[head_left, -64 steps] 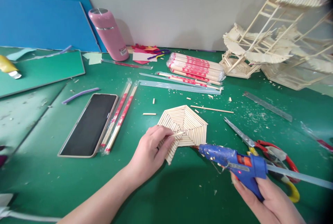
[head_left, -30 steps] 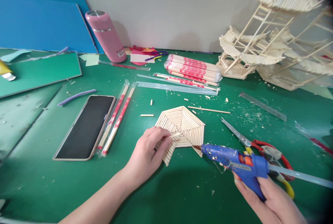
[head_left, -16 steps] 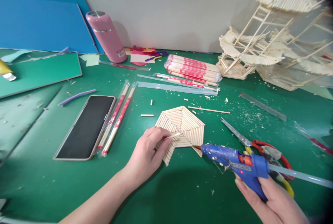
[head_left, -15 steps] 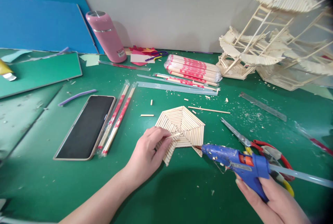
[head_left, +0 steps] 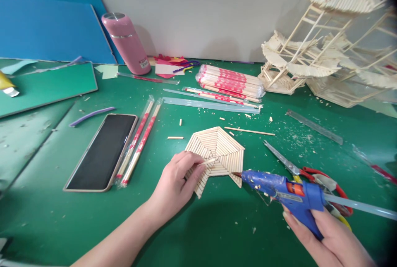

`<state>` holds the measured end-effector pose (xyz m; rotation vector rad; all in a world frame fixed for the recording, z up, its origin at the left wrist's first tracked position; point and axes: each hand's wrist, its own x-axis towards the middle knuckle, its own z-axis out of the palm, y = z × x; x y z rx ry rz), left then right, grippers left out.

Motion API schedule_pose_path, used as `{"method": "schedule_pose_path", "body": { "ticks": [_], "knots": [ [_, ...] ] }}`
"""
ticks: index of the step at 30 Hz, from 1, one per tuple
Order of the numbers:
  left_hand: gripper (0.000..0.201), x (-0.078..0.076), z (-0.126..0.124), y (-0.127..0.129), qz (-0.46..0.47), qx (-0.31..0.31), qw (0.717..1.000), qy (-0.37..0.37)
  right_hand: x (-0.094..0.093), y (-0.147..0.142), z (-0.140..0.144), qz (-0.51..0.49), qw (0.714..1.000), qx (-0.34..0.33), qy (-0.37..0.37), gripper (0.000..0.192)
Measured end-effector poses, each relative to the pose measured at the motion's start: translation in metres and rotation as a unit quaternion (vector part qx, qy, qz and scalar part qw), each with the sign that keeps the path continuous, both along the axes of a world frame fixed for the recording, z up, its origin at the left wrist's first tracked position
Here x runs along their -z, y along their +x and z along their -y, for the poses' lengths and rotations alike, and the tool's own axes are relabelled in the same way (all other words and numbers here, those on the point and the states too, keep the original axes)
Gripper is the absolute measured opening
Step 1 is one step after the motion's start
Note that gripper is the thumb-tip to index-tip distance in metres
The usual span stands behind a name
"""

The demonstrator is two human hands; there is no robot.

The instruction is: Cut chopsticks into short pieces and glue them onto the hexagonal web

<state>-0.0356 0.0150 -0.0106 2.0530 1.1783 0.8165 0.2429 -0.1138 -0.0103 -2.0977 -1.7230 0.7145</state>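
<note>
Pinched between my left hand's point(head_left: 182, 176) thumb and fingers is a short wooden stick point(head_left: 208, 162), held over a flat panel of glued wooden sticks point(head_left: 228, 147). The panel has a spiderweb-like pattern of wedges, with a gap in its near edge. My left hand covers part of its left side. My right hand point(head_left: 322, 230) is wrapped round the handle of a blue hot glue gun point(head_left: 279, 186). The gun's nozzle is at the panel's lower right corner; whether it touches I cannot tell. A clear glue stick point(head_left: 359, 206) juts from the gun's back.
Red-handled scissors point(head_left: 288, 161) lie beside the glue gun, partly hidden. A phone point(head_left: 102, 151) and wrapped chopsticks point(head_left: 142, 143) lie left. Behind are a pink bottle point(head_left: 127, 44), a chopstick bundle point(head_left: 229, 82) and a stick-built model point(head_left: 310, 52). Wood scraps dot the green table point(head_left: 217, 225).
My right hand and the glue gun have shifted very slightly to the right. My left hand, the short stick and the panel look unchanged.
</note>
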Motion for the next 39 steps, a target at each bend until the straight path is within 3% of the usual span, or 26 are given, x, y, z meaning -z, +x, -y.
{"method": "schedule_pose_path", "body": {
  "ticks": [3,8,15,19,22,24,30,33,35,36,38,39],
  "knots": [
    [0.007,0.000,0.000,0.000,0.001,-0.001,1.000,-0.001,0.000,0.000,0.003,-0.026,0.998,0.056,-0.004,0.037],
    [0.007,0.000,0.000,0.000,-0.003,-0.007,1.000,0.004,-0.006,-0.002,-0.008,-0.063,0.998,-0.011,-0.015,0.028],
    [0.007,0.001,0.001,-0.001,-0.001,-0.006,1.000,0.000,-0.015,0.014,-0.033,-0.065,0.997,0.036,0.021,0.028],
    [0.008,0.000,0.000,-0.001,0.001,-0.008,1.000,-0.004,-0.029,0.041,-0.057,-0.001,0.993,0.110,0.028,0.035],
    [0.009,0.000,0.000,0.000,0.000,-0.006,1.000,-0.004,-0.034,0.063,-0.079,0.125,0.987,0.091,0.050,0.029],
    [0.009,0.000,0.001,0.000,0.003,0.000,1.000,0.014,-0.031,0.076,-0.090,0.201,0.975,0.073,0.067,0.028],
    [0.013,0.003,0.004,-0.001,-0.018,0.023,0.991,0.131,-0.010,0.097,-0.100,0.224,0.969,0.088,0.056,0.035],
    [0.015,0.003,0.007,0.000,-0.032,0.053,0.987,0.151,-0.015,0.083,-0.096,0.235,0.962,0.100,0.094,0.035],
    [0.014,0.002,0.010,0.002,-0.041,0.074,0.985,0.150,-0.022,0.059,-0.092,0.234,0.955,0.104,0.150,0.036],
    [0.015,0.001,0.011,0.003,-0.046,0.081,0.985,0.146,-0.026,0.043,-0.090,0.209,0.949,0.096,0.216,0.030],
    [0.016,-0.001,0.014,0.004,-0.060,0.095,0.985,0.131,-0.030,0.006,-0.087,0.127,0.945,-0.039,0.300,0.022],
    [0.017,-0.002,0.015,0.005,-0.067,0.103,0.985,0.125,-0.031,-0.012,-0.086,0.102,0.942,-0.084,0.308,0.021]
  ]
}}
